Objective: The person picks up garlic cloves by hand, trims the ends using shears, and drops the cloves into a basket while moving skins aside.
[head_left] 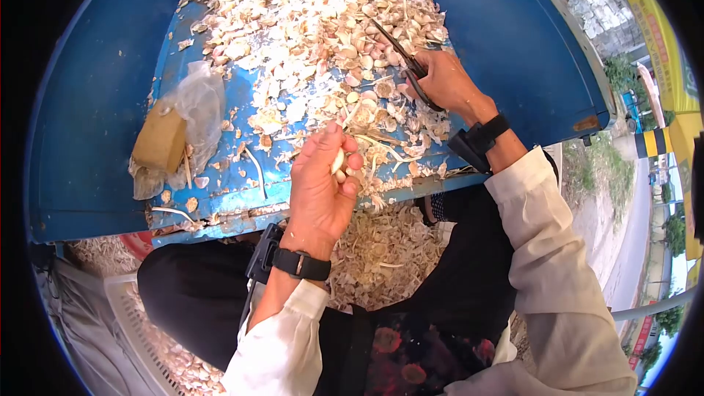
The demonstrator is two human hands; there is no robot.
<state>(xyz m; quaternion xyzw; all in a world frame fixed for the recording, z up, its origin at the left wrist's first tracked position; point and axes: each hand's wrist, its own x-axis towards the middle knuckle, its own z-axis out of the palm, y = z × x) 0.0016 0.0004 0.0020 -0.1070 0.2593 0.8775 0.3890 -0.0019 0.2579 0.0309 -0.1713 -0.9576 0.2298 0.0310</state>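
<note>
The left hand (323, 187) is curled and pinches 1 pale garlic clove (338, 161) between thumb and fingers. The right hand (445, 81), farther out, is closed around black metal scissors (396, 48). Their blades lie over a big heap of garlic cloves and papery skins (308, 22) on the blue metal bench (95, 103). Left of the left hand sits a clear plastic bag with a brown block (165, 139).
</note>
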